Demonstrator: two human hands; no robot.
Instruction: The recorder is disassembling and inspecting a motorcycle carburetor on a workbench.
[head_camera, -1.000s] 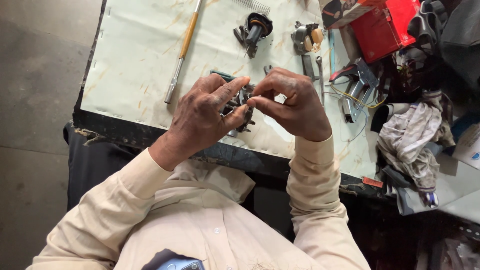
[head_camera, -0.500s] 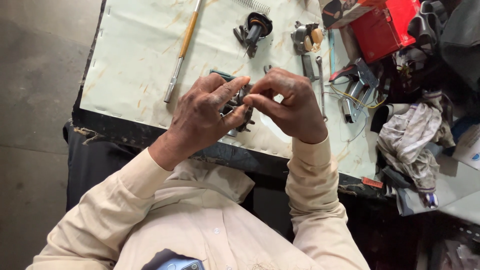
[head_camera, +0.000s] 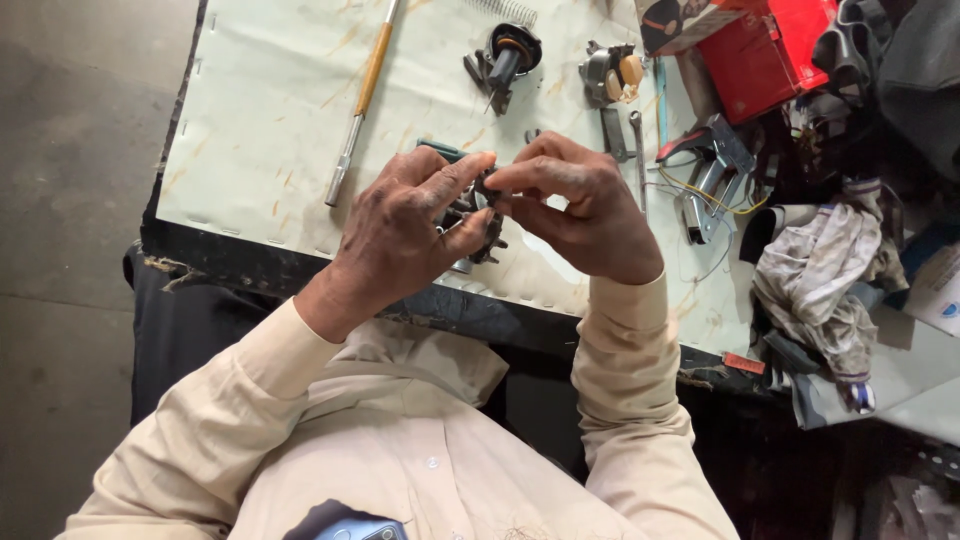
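Both my hands close on one small dark metal part (head_camera: 478, 222), held just above the near edge of the paper-covered bench (head_camera: 260, 120). My left hand (head_camera: 400, 235) cradles it from the left, thumb beneath; my right hand (head_camera: 585, 215) pinches its top from the right. Screwdriver (head_camera: 362, 95) lies farther off, nearer my left hand.

Screwdriver (head_camera: 358, 105) left of hands, rag (head_camera: 820, 285) right, on table (head_camera: 260, 130)

A bench (head_camera: 250, 255) with a pale stained sheet (head_camera: 270, 120) lay under the hands. Left of them was grey concrete floor (head_camera: 70, 200), evenly lit.
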